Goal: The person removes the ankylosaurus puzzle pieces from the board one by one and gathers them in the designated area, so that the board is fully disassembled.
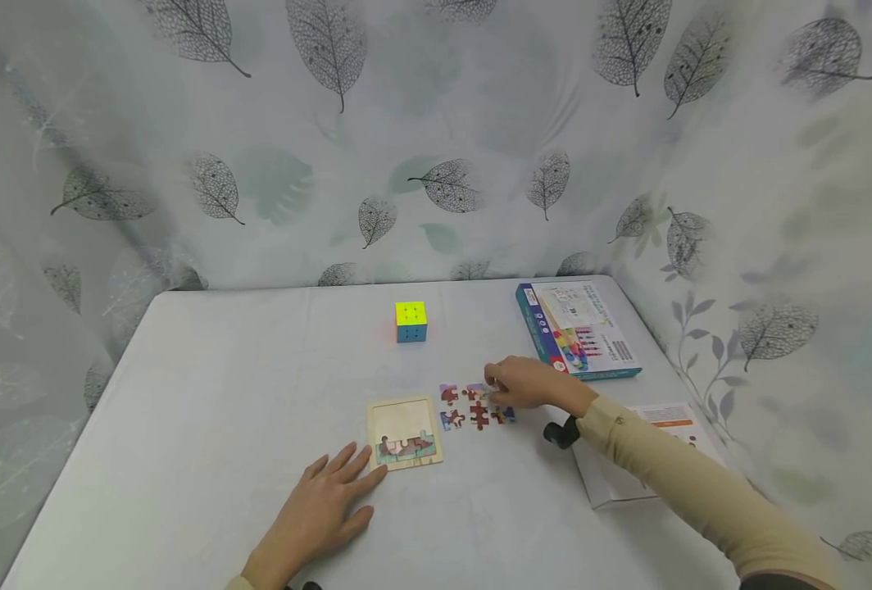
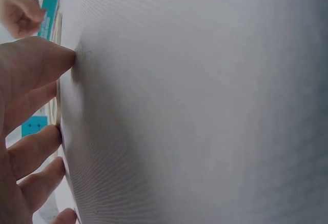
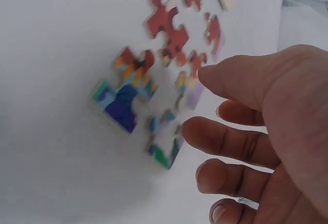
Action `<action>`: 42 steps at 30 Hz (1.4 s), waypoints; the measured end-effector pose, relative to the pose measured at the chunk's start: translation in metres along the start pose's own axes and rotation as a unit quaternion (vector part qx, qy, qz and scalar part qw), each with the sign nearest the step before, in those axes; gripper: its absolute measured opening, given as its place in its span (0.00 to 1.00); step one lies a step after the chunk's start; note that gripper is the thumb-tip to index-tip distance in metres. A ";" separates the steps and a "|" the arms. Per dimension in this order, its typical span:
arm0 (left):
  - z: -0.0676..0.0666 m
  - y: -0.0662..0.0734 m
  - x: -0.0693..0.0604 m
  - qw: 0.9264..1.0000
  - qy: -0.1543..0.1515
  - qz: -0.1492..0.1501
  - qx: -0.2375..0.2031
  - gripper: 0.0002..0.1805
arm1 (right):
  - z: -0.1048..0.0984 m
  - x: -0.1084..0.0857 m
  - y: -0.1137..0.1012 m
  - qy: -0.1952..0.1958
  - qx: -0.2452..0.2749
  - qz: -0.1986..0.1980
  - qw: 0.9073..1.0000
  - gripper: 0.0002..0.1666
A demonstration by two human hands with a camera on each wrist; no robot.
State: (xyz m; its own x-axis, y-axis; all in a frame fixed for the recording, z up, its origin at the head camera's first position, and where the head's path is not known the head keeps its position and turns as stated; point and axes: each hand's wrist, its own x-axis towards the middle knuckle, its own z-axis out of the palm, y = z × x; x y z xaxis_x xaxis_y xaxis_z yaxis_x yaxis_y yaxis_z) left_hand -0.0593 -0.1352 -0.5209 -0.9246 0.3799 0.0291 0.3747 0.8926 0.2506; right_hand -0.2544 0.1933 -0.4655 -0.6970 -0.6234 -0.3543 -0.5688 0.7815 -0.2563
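A square wooden puzzle tray (image 1: 395,406) lies on the table, with joined puzzle pieces (image 1: 406,447) along its lower edge. My left hand (image 1: 323,500) rests with spread fingers at the tray's lower left corner. To the tray's right lie several loose jigsaw pieces (image 1: 479,415), mostly red-brown. My right hand (image 1: 528,383) hovers over the right side of these pieces. In the right wrist view its thumb and index finger stand apart, nothing between them, close to a corner piece with green (image 3: 166,144). A blue and purple piece (image 3: 119,106) lies farther from the fingers.
A cube puzzle (image 1: 411,322) with yellow top stands at the back of the table. A flat printed box (image 1: 579,328) lies at the back right, and a white box (image 1: 613,479) lies under the right forearm. Leaf-print curtains hang behind the table.
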 end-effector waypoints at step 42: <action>-0.002 -0.002 -0.003 0.999 0.027 0.029 0.008 0.27 | 0.035 0.052 -0.135 -0.010 -0.058 -0.160 0.985 0.20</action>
State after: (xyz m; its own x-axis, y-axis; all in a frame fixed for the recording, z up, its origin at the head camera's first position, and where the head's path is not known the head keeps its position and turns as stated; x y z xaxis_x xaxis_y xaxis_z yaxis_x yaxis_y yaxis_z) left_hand -0.0571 -0.1384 -0.5195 -0.9036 0.4178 0.0944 0.4281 0.8735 0.2319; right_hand -0.1989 0.0560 -0.4810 -0.4659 -0.8363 -0.2889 -0.8048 0.5363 -0.2544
